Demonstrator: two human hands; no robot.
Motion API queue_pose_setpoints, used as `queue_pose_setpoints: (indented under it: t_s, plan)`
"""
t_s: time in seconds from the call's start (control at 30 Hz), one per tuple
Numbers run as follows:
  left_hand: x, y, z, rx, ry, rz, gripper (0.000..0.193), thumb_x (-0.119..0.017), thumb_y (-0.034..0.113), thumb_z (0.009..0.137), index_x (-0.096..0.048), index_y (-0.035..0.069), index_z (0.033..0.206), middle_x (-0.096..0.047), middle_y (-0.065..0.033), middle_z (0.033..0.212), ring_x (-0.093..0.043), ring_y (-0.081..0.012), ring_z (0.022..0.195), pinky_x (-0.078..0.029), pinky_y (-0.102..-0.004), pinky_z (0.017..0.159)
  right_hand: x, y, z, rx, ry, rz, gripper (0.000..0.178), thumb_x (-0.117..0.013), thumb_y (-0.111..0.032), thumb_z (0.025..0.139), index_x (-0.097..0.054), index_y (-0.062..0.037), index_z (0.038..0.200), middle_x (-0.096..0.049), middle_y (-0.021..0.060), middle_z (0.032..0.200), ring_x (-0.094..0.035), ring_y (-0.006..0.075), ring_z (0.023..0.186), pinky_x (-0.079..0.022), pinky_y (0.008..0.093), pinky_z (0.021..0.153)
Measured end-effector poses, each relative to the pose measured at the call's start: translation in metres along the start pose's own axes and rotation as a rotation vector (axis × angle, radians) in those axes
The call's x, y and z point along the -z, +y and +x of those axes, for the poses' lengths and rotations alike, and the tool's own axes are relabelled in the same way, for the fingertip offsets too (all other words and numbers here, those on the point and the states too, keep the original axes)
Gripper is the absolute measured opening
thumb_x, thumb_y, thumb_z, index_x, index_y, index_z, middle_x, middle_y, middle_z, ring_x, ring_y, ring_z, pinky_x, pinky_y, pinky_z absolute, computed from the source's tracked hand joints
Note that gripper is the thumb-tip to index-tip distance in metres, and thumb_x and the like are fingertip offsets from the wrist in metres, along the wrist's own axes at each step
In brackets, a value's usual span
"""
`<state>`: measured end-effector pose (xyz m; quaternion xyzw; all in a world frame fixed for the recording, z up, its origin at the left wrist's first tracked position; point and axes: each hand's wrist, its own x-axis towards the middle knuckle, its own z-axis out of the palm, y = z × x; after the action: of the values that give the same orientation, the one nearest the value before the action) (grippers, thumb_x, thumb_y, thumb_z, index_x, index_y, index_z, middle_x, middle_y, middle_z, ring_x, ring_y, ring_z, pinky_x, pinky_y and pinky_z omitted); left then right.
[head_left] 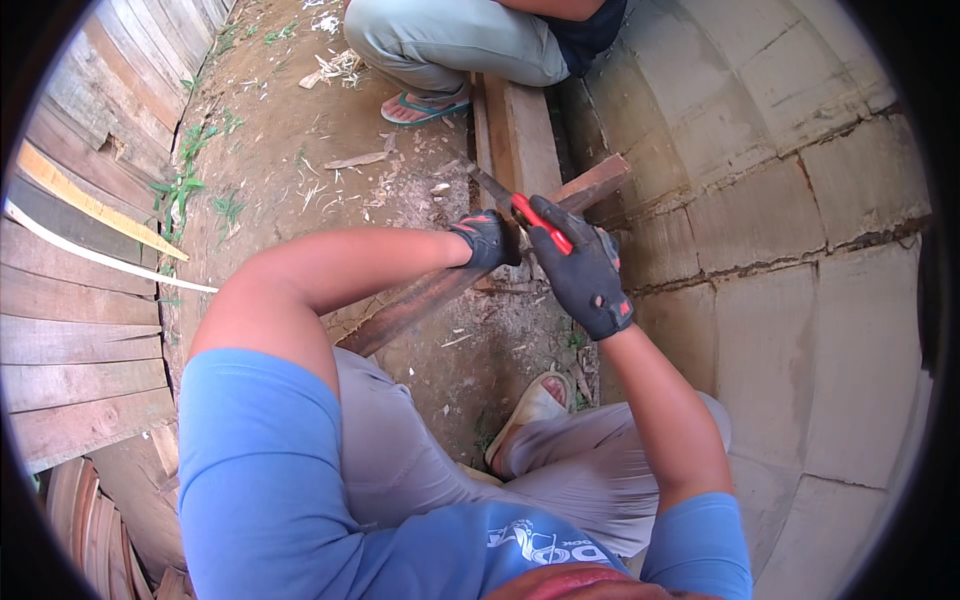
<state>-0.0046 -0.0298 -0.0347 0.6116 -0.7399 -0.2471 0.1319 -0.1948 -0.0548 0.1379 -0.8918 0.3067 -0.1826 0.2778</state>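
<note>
My right hand [580, 262], in a black glove, is closed round the red handle of a tool [545, 225]. Its narrow, dark metal blade points up and to the left; its exact kind I cannot make out. A rough wooden beam [400, 315] slants from beside my left knee up to the right, crossing a longer timber. On this beam my left hand [483, 240] grips with its fingers curled, also gloved in black with red marks. The fingertips are partly hidden at the beam's far side.
A long timber [530, 135] runs away toward another person squatting in grey trousers [460, 45]. A block wall [760, 270] stands at the right, a plank wall [85, 345] at the left. Wood shavings [340, 68] and chips lie on the dirt ground.
</note>
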Motion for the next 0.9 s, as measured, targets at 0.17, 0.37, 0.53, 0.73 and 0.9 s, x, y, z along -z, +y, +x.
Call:
queue_pose_setpoints:
  t_s: [0.17, 0.37, 0.53, 0.73, 0.9]
  plan:
    - [0.023, 0.032, -0.004, 0.259, -0.132, -0.021, 0.046, -0.067, 0.048, 0.096, -0.08, 0.007, 0.113, -0.078, -0.0229, 0.106, -0.074, -0.0429, 0.095, -0.057, -0.0515, 0.084, 0.005, 0.042, -0.01, -0.015, 0.096, 0.158, 0.04, -0.069, -0.027, 0.101, -0.075, -0.0083, 0.136, -0.078, 0.0229, 0.122, -0.077, 0.0347, 0.114, -0.058, 0.0421, 0.099]
    - [0.014, 0.007, -0.002, 0.005, -0.101, 0.061, 0.043, -0.066, 0.046, 0.097, -0.08, 0.009, 0.112, -0.079, -0.0187, 0.109, -0.075, -0.0383, 0.093, -0.058, -0.0487, 0.085, 0.001, 0.022, -0.021, -0.02, 0.012, 0.068, 0.041, -0.071, -0.025, 0.101, -0.074, -0.0113, 0.14, -0.078, 0.02, 0.126, -0.076, 0.0356, 0.117, -0.059, 0.0424, 0.1]
    - [-0.013, -0.002, 0.009, 0.045, -0.031, -0.041, 0.043, -0.062, 0.045, 0.102, -0.078, 0.01, 0.121, -0.077, -0.021, 0.117, -0.073, -0.0396, 0.106, -0.057, -0.0473, 0.094, -0.014, 0.031, -0.033, 0.205, 0.032, -0.09, 0.045, -0.07, -0.017, 0.101, -0.069, -0.0167, 0.146, -0.076, 0.016, 0.131, -0.078, 0.0341, 0.108, -0.061, 0.0447, 0.094]
    - [-0.029, -0.016, 0.008, 0.088, -0.053, -0.118, 0.046, -0.062, 0.047, 0.102, -0.074, 0.015, 0.133, -0.07, -0.0153, 0.144, -0.066, -0.0383, 0.129, -0.054, -0.0455, 0.107, -0.028, 0.018, -0.045, 0.32, -0.107, -0.211, 0.058, -0.068, -0.023, 0.1, -0.058, -0.0227, 0.157, -0.076, 0.0158, 0.126, -0.076, 0.0348, 0.088, -0.061, 0.046, 0.075]
    - [-0.028, -0.016, 0.013, 0.062, -0.107, -0.072, 0.049, -0.062, 0.046, 0.103, -0.068, 0.017, 0.143, -0.064, -0.0135, 0.154, -0.06, -0.036, 0.139, -0.049, -0.0441, 0.115, -0.015, 0.007, -0.039, 0.255, -0.184, -0.323, 0.058, -0.069, -0.024, 0.099, -0.059, -0.0245, 0.156, -0.078, 0.0137, 0.119, -0.076, 0.0341, 0.079, -0.061, 0.0457, 0.072]
